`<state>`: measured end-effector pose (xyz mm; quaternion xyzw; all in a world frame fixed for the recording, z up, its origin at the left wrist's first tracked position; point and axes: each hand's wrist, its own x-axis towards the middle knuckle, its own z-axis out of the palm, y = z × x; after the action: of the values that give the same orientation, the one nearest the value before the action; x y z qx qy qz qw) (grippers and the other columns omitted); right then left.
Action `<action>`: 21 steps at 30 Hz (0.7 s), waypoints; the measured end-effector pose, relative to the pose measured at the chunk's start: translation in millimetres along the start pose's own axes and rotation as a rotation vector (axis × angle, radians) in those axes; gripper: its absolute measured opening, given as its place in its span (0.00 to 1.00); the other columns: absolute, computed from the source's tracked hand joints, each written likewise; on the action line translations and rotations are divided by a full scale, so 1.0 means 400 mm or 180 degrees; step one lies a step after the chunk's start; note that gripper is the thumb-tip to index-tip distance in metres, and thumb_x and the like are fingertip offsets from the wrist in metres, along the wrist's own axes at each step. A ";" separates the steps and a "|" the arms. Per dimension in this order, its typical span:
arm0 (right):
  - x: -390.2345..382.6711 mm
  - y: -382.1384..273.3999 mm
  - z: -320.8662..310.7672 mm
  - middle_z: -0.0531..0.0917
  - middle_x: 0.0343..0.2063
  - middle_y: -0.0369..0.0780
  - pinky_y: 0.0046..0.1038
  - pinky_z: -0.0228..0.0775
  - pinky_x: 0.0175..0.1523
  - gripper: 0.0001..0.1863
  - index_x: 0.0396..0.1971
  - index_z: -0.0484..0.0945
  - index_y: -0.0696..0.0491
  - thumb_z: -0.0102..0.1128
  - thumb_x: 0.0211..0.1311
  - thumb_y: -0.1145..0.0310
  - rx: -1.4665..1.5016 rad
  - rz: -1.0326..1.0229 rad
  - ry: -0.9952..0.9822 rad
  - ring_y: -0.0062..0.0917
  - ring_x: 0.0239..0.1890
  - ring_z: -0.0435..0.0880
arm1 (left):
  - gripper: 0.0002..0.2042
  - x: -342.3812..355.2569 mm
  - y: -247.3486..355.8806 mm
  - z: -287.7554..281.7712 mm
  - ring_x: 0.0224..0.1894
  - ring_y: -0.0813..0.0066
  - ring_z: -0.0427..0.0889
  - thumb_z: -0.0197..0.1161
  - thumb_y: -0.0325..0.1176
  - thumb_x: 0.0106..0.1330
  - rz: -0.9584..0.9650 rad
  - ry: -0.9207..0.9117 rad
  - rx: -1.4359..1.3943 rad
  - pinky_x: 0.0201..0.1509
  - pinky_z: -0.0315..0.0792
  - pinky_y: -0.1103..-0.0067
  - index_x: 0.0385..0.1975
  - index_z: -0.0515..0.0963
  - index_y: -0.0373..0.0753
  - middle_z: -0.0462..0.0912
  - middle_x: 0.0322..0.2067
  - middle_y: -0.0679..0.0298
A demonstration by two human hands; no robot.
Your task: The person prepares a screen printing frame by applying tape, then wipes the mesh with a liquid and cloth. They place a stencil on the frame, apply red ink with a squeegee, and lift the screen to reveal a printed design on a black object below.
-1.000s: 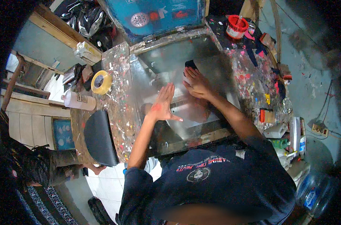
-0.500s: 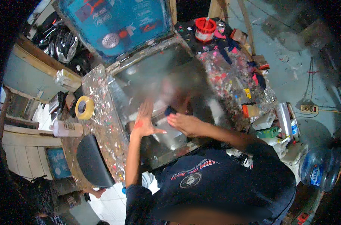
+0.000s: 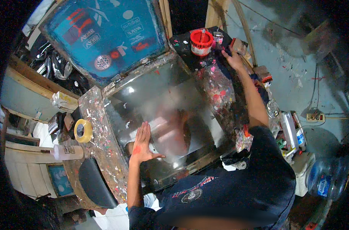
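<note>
My left hand (image 3: pixel 143 147) lies flat on the shiny glass plate (image 3: pixel 143 101), fingers together and thumb stretched out to the right. An orange-red stain marks the back of it. My right hand (image 3: pixel 232 58) is stretched out to the far right, over the dark corner of the paint-spattered table. Its thumb and fingers are apart, and nothing shows in it. Close to its left stands a red paint tub (image 3: pixel 201 43) with a stick in it. Small pink-stained things lie around the fingertips.
A blue printing screen (image 3: pixel 109 38) in a frame is tilted up behind the plate. On the left are a yellow tape roll (image 3: pixel 83 131), a pale bottle (image 3: pixel 68 152) and a black seat (image 3: pixel 97 183). A large water bottle (image 3: pixel 326 178) stands at the lower right.
My right hand has left the glass, where it held a dark cloth, and moved far right beside the tub. My left hand stays flat on the plate. The view has shifted slightly.
</note>
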<state>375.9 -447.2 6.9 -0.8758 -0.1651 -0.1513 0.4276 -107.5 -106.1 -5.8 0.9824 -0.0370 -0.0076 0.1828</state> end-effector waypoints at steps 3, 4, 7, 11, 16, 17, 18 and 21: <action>-0.003 0.050 -0.003 0.75 0.63 0.51 0.40 0.60 0.72 0.26 0.60 0.79 0.49 0.61 0.60 0.61 -0.1273 0.0208 -0.0819 0.47 0.67 0.70 | 0.76 -0.008 0.013 -0.010 0.79 0.45 0.42 0.79 0.69 0.29 -0.0166 -0.0057 -0.0053 0.81 0.39 0.58 0.75 0.44 0.26 0.46 0.76 0.41; -0.048 0.046 0.008 0.74 0.63 0.50 0.41 0.59 0.72 0.26 0.59 0.80 0.47 0.62 0.59 0.61 -0.1724 0.0071 -0.1094 0.48 0.68 0.68 | 0.76 -0.012 0.008 -0.009 0.79 0.45 0.43 0.79 0.69 0.29 -0.0183 -0.0053 -0.0043 0.81 0.39 0.58 0.75 0.44 0.26 0.46 0.76 0.41; -0.107 0.091 0.011 0.80 0.56 0.46 0.43 0.62 0.70 0.19 0.49 0.85 0.46 0.65 0.55 0.69 -0.1947 -0.0538 -0.0921 0.48 0.67 0.69 | 0.76 -0.012 0.000 0.001 0.79 0.45 0.43 0.79 0.69 0.29 -0.0121 -0.0050 -0.0054 0.81 0.39 0.58 0.74 0.44 0.25 0.46 0.76 0.41; -0.090 0.089 0.014 0.83 0.53 0.44 0.40 0.67 0.67 0.09 0.36 0.85 0.52 0.64 0.55 0.76 -0.0997 -0.0809 -0.0271 0.42 0.61 0.76 | 0.76 -0.001 -0.003 0.002 0.79 0.46 0.43 0.79 0.69 0.30 0.0003 -0.0009 -0.0044 0.81 0.39 0.57 0.74 0.44 0.24 0.46 0.76 0.41; -0.070 -0.066 -0.037 0.87 0.41 0.36 0.27 0.74 0.54 0.07 0.40 0.83 0.56 0.60 0.64 0.74 0.0815 -0.0233 -0.0859 0.23 0.45 0.83 | 0.75 -0.015 -0.032 0.024 0.80 0.48 0.40 0.80 0.66 0.30 0.0066 0.0004 -0.0065 0.81 0.39 0.58 0.75 0.43 0.27 0.44 0.77 0.44; -0.085 -0.141 -0.046 0.86 0.42 0.33 0.23 0.72 0.53 0.07 0.41 0.82 0.58 0.57 0.68 0.76 0.1171 0.0083 -0.1142 0.16 0.45 0.80 | 0.74 -0.021 -0.034 0.027 0.80 0.48 0.41 0.79 0.67 0.31 -0.0039 -0.0002 -0.0016 0.81 0.39 0.58 0.75 0.44 0.27 0.44 0.77 0.44; -0.126 -0.215 -0.046 0.86 0.41 0.32 0.22 0.72 0.52 0.09 0.45 0.82 0.56 0.58 0.70 0.71 0.1568 0.0518 -0.1348 0.16 0.44 0.80 | 0.74 -0.019 -0.027 0.017 0.79 0.48 0.41 0.79 0.67 0.31 -0.0033 0.0037 -0.0116 0.81 0.39 0.58 0.75 0.44 0.27 0.44 0.77 0.44; -0.263 -0.376 -0.016 0.86 0.43 0.33 0.22 0.72 0.53 0.11 0.47 0.83 0.56 0.61 0.69 0.69 0.2168 0.0198 -0.2249 0.17 0.45 0.81 | 0.74 -0.021 -0.034 0.021 0.79 0.48 0.42 0.77 0.69 0.32 0.0157 0.0266 -0.0219 0.81 0.39 0.58 0.75 0.44 0.28 0.44 0.77 0.44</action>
<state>217.6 -382.0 72.9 -0.6885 -0.3139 0.2304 0.6118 -115.3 -95.8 -18.4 0.9738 -0.0532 0.0367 0.2180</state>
